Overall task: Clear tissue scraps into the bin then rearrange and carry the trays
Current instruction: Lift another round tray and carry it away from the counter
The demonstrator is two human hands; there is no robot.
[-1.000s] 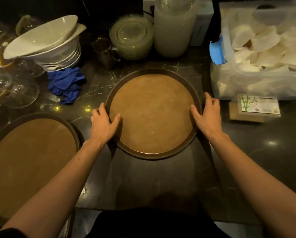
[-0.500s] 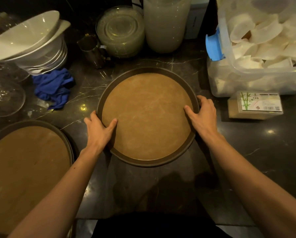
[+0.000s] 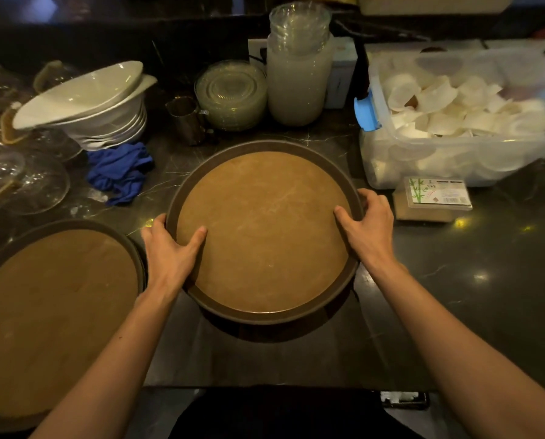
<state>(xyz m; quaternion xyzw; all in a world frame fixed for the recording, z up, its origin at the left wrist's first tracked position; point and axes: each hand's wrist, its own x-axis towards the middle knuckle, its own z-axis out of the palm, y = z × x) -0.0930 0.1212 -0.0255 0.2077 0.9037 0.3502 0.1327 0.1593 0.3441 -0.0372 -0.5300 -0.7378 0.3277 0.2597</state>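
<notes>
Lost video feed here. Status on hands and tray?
Left hand and right hand grip round tray rim. Second tray beside, left. Nothing blocking.

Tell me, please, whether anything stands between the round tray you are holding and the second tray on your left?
Nothing visible does. The left hand and right hand grip the round tray at opposite rims, and only a narrow strip of bare counter separates it from the second tray. The blue cloth lies farther back, off that path.

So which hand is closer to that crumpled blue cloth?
Left. The left hand grips the round tray's left rim, just below and right of the blue cloth. The right hand holds the opposite rim, the whole tray away from it.
</notes>
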